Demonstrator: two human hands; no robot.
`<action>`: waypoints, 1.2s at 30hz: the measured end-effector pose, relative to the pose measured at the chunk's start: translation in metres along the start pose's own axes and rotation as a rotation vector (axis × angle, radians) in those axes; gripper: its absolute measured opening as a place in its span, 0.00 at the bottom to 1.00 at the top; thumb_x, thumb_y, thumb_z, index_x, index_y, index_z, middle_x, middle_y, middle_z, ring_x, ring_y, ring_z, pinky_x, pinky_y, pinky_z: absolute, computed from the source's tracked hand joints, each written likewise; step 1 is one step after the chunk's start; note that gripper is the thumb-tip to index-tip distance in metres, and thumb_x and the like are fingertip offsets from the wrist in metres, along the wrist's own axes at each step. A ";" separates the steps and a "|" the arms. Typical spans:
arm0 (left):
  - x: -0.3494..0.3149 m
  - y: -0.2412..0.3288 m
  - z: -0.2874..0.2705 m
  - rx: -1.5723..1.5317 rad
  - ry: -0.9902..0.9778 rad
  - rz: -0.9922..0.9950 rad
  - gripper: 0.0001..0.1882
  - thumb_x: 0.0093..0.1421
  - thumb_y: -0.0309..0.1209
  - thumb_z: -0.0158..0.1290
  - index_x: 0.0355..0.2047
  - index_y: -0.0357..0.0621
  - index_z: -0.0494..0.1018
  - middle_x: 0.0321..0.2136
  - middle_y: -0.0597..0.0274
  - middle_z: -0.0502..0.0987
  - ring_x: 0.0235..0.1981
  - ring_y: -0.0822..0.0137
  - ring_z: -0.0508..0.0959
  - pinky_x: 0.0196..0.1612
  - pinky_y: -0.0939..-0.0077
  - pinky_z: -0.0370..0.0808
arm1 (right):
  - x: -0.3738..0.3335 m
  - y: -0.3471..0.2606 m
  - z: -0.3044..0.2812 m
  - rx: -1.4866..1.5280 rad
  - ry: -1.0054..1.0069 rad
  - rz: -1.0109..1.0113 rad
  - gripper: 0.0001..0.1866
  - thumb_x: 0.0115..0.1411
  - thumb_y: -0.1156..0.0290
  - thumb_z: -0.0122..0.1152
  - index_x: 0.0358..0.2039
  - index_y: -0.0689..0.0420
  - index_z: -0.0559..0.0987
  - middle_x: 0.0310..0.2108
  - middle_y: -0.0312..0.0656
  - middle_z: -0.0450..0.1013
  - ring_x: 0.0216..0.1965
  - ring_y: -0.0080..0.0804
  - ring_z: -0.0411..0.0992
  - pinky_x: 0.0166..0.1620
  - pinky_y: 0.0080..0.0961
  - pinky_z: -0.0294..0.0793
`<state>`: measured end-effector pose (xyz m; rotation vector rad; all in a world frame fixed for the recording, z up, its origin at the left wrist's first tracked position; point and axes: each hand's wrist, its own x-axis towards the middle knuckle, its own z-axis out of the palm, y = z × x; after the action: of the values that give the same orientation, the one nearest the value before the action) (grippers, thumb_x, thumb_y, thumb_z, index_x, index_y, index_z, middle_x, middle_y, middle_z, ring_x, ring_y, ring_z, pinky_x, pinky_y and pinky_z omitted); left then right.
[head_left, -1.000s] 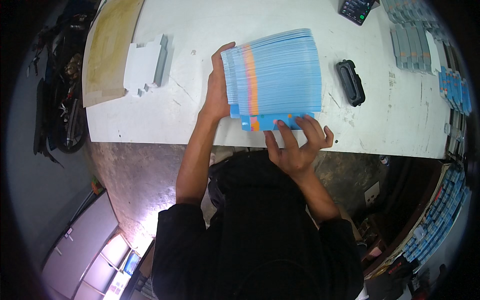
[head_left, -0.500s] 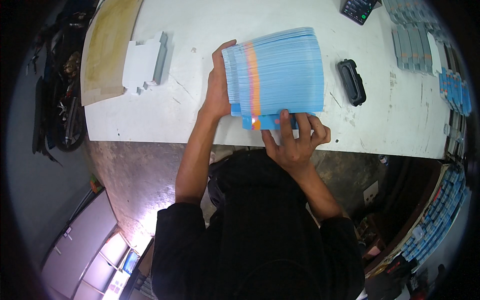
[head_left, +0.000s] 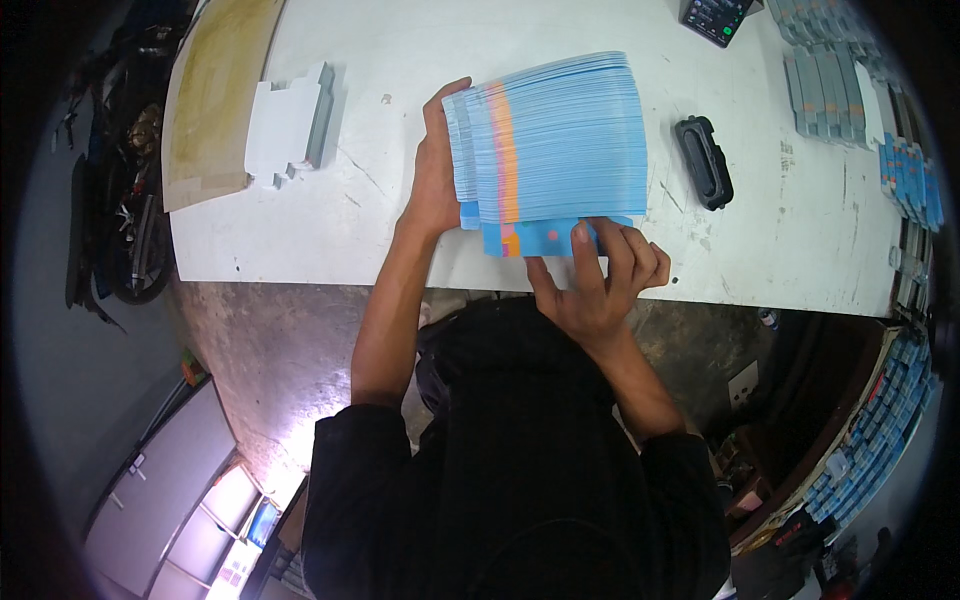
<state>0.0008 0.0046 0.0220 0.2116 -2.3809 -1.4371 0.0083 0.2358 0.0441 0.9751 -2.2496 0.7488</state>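
A thick stack of flat light-blue carton blanks (head_left: 570, 140), with an orange and pink band near its left end, sits on the white table in front of me. My left hand (head_left: 436, 170) is wrapped round the stack's left end, its fingertips at the far corner. At the near side, the printed face of the front carton blank (head_left: 545, 240) shows. My right hand (head_left: 598, 285) is there with its fingers spread, the index fingertip on that face and the thumb by its lower edge. Some of the right fingertips are hidden against the stack.
White-and-grey folded cartons (head_left: 290, 125) lie left, beside a brown board (head_left: 215, 110). Right of the stack is a black oblong holder (head_left: 704, 163). A phone (head_left: 715, 20) is at the far edge. Grey carton bundles (head_left: 825, 95) and blue packs (head_left: 908, 180) line the far right.
My right hand has shifted slightly right along the front carton blank, its fingers a little more spread. The stack has moved very slightly; my left hand keeps its hold.
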 end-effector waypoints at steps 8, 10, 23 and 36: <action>-0.001 -0.001 0.000 -0.003 -0.009 -0.041 0.54 0.51 0.35 0.70 0.71 0.43 0.47 0.53 0.37 0.78 0.51 0.44 0.82 0.54 0.59 0.79 | -0.006 -0.004 0.002 -0.055 -0.105 0.015 0.32 0.57 0.55 0.70 0.62 0.47 0.77 0.56 0.39 0.71 0.57 0.40 0.58 0.55 0.46 0.50; -0.001 -0.001 0.000 -0.007 -0.008 -0.010 0.54 0.51 0.35 0.70 0.71 0.43 0.47 0.53 0.37 0.78 0.51 0.44 0.82 0.54 0.59 0.79 | -0.007 -0.003 0.001 -0.060 -0.112 0.015 0.32 0.57 0.55 0.70 0.62 0.47 0.77 0.57 0.40 0.71 0.57 0.40 0.58 0.55 0.46 0.50; 0.000 0.001 -0.001 0.031 0.002 -0.020 0.56 0.49 0.36 0.71 0.71 0.45 0.47 0.52 0.40 0.78 0.52 0.45 0.82 0.55 0.59 0.79 | 0.000 0.001 0.000 -0.015 -0.047 -0.008 0.34 0.58 0.51 0.72 0.61 0.52 0.74 0.56 0.44 0.70 0.59 0.44 0.59 0.55 0.49 0.50; -0.001 -0.001 0.001 -0.043 -0.005 -0.051 0.56 0.49 0.36 0.70 0.71 0.44 0.48 0.53 0.39 0.78 0.53 0.45 0.81 0.57 0.58 0.78 | -0.006 0.000 0.003 -0.067 -0.104 0.012 0.35 0.59 0.51 0.68 0.66 0.50 0.74 0.58 0.41 0.70 0.58 0.41 0.56 0.55 0.46 0.48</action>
<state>0.0014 0.0054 0.0206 0.2605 -2.3616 -1.5119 0.0107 0.2365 0.0374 0.9902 -2.3563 0.6365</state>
